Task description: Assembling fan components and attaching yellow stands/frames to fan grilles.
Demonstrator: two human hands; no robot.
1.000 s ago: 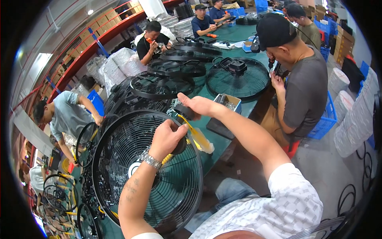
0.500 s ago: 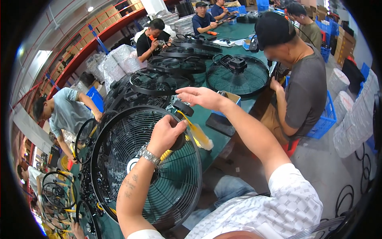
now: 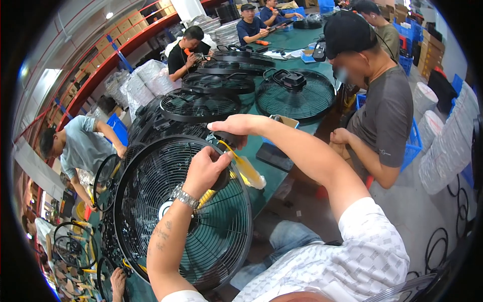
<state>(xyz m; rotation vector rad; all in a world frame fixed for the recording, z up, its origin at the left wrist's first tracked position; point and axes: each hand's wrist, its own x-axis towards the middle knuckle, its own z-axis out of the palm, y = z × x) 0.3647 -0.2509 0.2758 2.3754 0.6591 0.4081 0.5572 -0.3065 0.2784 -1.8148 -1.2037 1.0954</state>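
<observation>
A large round black fan grille [image 3: 229,246] stands tilted in front of me, its wire rings facing me. My left hand [image 3: 205,168], with a metal watch at the wrist, is closed over a dark rounded part [image 3: 221,179] at the upper right of the grille; my palm hides most of it. My right hand [image 3: 235,126] curls from above round a black round cap [image 3: 227,139]. From that cap a yellow cable [image 3: 226,146] runs past my left thumb to a yellowish plastic-wrapped piece [image 3: 249,171] beside the rim.
More black fans [image 3: 201,104] are stacked beyond the grille, and another fan [image 3: 297,98] lies on the green table [image 3: 271,190]. A dark flat tray [image 3: 274,156] sits near the table edge. One co-worker [image 3: 377,105] is close on my right; another [image 3: 85,148] works at left.
My right hand has lowered and closed round the black cap, where its fingers were stretched out above it. The left hand has barely shifted. The co-worker at right has lowered a hand.
</observation>
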